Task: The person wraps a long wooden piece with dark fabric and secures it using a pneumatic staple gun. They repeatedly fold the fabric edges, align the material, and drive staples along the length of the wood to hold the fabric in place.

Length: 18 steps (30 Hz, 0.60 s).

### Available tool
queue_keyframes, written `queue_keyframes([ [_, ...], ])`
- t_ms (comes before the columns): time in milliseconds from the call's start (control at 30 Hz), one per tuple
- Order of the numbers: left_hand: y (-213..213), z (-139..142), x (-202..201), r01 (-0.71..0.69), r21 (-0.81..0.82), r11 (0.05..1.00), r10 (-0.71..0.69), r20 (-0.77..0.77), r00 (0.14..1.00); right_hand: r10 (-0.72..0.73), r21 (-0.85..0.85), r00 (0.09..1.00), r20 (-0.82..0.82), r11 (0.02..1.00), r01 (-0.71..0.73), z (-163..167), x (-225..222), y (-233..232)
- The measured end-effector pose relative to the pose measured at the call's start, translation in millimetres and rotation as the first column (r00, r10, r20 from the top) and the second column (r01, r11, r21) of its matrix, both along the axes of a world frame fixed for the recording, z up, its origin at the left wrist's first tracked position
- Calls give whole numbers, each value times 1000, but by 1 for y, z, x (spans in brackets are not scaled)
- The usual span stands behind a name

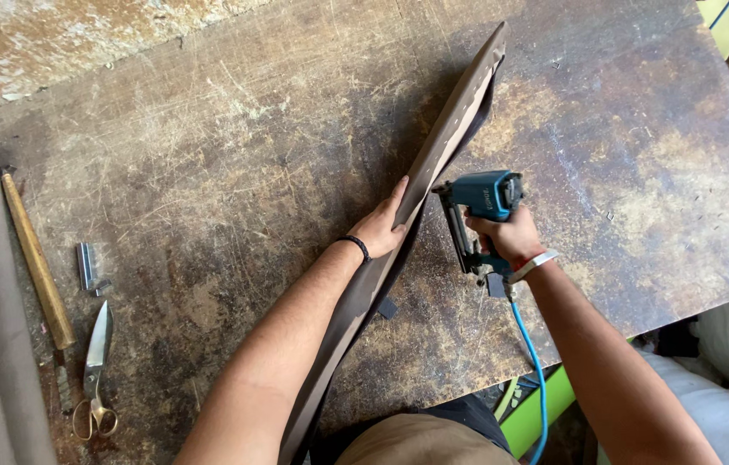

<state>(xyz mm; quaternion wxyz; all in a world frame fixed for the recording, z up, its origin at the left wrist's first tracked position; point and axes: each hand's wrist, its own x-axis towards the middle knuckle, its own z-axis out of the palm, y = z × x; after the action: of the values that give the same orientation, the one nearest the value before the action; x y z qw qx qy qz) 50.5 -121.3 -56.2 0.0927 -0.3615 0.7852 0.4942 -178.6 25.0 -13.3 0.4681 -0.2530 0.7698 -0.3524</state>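
Two hands at work: left hand (382,228) presses flat against the fabric-covered panel (433,172) standing on edge on the surface (210,172); right hand (506,237) grips the pneumatic stapler (481,211). Risk: fingers near the nose; panel may tip.

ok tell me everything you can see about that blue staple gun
The staple gun has a teal-blue body with a long dark metal magazine along its underside. It looks air-powered: a blue hose runs from its handle base toward the table edge. The right hand grips the handle, with the nose against the edge of the upright dark panel.
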Motion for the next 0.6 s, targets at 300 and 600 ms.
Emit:
queue_keyframes([
  [300, 2, 6, -2, -3, 6, 1000, 3, 6, 1000, 48, 48, 998, -39, 998, -46, 6, 8, -22],
  [600, 2, 10, -5, -3, -11, 1000, 4, 36, 999, 271, 152, 958, -96, 955, -255, 8, 23, -11],
])
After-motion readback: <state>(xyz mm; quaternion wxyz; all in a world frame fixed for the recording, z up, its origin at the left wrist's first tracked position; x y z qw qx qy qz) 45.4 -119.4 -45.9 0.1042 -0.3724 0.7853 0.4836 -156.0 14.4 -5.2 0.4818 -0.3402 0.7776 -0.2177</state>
